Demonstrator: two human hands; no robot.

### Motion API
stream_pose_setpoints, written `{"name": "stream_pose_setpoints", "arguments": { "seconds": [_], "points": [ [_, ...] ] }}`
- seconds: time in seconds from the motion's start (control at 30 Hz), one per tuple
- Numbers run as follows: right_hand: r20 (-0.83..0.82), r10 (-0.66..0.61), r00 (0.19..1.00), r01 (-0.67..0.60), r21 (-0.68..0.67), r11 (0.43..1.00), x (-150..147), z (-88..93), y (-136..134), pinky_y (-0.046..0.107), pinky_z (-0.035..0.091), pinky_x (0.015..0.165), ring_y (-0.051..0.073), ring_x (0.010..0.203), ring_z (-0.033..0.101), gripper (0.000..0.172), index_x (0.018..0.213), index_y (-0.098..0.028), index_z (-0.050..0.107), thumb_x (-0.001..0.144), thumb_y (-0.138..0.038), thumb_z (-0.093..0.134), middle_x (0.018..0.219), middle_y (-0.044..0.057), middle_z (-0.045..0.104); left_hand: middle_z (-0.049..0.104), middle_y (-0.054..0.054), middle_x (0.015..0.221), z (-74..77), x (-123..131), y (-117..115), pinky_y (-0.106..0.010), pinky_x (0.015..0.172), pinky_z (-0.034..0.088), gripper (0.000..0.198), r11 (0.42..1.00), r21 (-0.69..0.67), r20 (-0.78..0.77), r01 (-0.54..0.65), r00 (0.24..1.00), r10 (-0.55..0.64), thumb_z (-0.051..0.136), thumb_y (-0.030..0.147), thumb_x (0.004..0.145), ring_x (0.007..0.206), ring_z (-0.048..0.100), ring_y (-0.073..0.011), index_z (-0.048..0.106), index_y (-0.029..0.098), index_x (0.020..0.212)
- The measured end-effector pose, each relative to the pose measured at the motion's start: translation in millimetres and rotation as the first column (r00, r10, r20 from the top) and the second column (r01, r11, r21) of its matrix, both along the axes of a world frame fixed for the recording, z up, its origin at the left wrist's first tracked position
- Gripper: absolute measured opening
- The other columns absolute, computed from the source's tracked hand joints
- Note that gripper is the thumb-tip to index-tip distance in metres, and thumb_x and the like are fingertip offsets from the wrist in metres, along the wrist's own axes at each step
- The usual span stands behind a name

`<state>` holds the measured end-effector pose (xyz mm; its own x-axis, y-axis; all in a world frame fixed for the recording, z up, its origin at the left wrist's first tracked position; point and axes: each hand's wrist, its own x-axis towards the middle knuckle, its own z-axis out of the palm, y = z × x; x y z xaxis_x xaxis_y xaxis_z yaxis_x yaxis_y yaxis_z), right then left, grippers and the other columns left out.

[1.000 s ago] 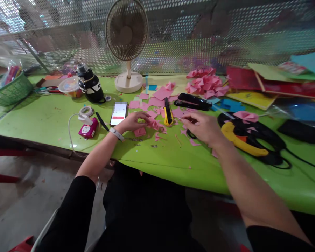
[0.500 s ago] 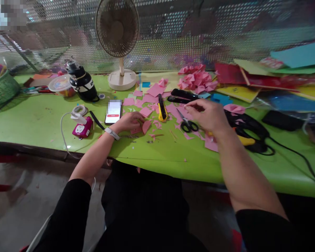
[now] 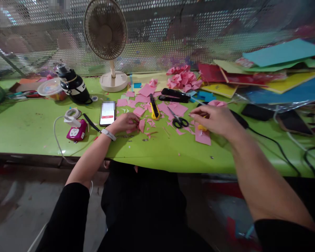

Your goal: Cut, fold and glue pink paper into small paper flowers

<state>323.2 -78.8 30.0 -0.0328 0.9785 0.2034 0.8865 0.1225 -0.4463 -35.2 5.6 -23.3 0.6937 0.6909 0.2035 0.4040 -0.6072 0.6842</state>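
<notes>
My left hand rests low over the green table with its fingers curled on pink paper, partly hidden beneath them. A small pink paper piece lies by its fingertips. My right hand hovers with thumb and fingers pinched together; what they hold, if anything, is too small to make out. Under it, a yellow tip rests over a pink paper sheet; the rest of that tool is hidden by my hand. Black-handled scissors and a yellow box cutter lie between my hands, among pink scraps.
Behind are a black stapler, a heap of folded pink paper and a fan. A phone, purple power adapter and black bottle stand left. Coloured sheets and cables lie right.
My view has turned a little to the right. My right hand has moved right and nearer to me, from beside the stapler to over the yellow tip. My left hand has barely moved.
</notes>
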Motion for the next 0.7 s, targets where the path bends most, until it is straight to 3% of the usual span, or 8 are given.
{"name": "stream_pose_setpoints", "arguments": {
  "seconds": [0.13, 0.3, 0.43, 0.6, 0.7],
  "points": [
    [0.06, -0.008, 0.998, 0.011, -0.055, 0.998, 11, -13.8, -20, 0.032, 0.044, 0.07, 0.021, 0.079, 0.068, 0.022, 0.095, -0.021, 0.076, 0.087, -0.036, 0.062, 0.095, 0.009, 0.078, 0.074, -0.012, 0.111, -1.7, 1, 2, -0.034, 0.095, 0.057, 0.015, 1.0, 0.026, 0.015, -0.015, 1.0, 0.015, 0.066, 0.012, 0.081, 0.102, 0.069, -0.0172, 0.076, 0.015, 0.092],
    [0.032, -0.059, 0.998, 0.059, -0.027, 0.998, 22, -24.6, -33, 0.033, 0.046, 0.069, 0.023, 0.078, 0.069, 0.028, 0.095, -0.023, 0.077, 0.082, -0.043, 0.061, 0.094, 0.007, 0.078, 0.075, -0.011, 0.11, 1.7, 1, 0, -0.035, 0.092, 0.058, 0.017, 0.999, 0.041, -0.001, -0.036, 0.999, 0.036, 0.066, 0.013, 0.079, 0.1, 0.07, -0.0189, 0.076, 0.015, 0.092],
    [0.012, -0.126, 0.992, 0.126, 0.008, 0.992, 39, -17.1, -41, 0.033, 0.047, 0.068, 0.023, 0.077, 0.068, 0.03, 0.092, -0.021, 0.076, 0.081, -0.045, 0.062, 0.093, 0.009, 0.078, 0.075, -0.009, 0.112, 3.4, -1, 2, -0.036, 0.093, 0.057, 0.025, 0.999, 0.023, -0.002, -0.048, 0.999, 0.048, 0.062, 0.01, 0.076, 0.103, 0.07, -0.02, 0.076, 0.017, 0.095],
    [0.031, -0.326, 0.945, 0.326, 0.015, 0.945, 59, -3.2, -53, 0.032, 0.045, 0.067, 0.023, 0.075, 0.068, 0.023, 0.093, -0.019, 0.076, 0.082, -0.035, 0.065, 0.088, 0.011, 0.078, 0.073, -0.009, 0.116, 1.0, -4, 7, -0.041, 0.1, 0.055, 0.026, 0.999, 0.033, 0.032, -0.032, 0.999, 0.031, 0.063, 0.013, 0.074, 0.11, 0.068, -0.0222, 0.077, 0.018, 0.095],
    [0.024, -0.263, 0.965, 0.262, 0.047, 0.964, 52, -10.1, -55, 0.031, 0.046, 0.064, 0.021, 0.071, 0.067, 0.02, 0.09, -0.019, 0.077, 0.083, -0.035, 0.065, 0.085, 0.011, 0.078, 0.073, -0.009, 0.115, 0.5, -3, 6, -0.042, 0.1, 0.055, 0.023, 0.998, 0.057, 0.012, -0.012, 1.0, 0.011, 0.065, 0.014, 0.074, 0.109, 0.068, -0.0224, 0.077, 0.018, 0.093]
  ]
}}
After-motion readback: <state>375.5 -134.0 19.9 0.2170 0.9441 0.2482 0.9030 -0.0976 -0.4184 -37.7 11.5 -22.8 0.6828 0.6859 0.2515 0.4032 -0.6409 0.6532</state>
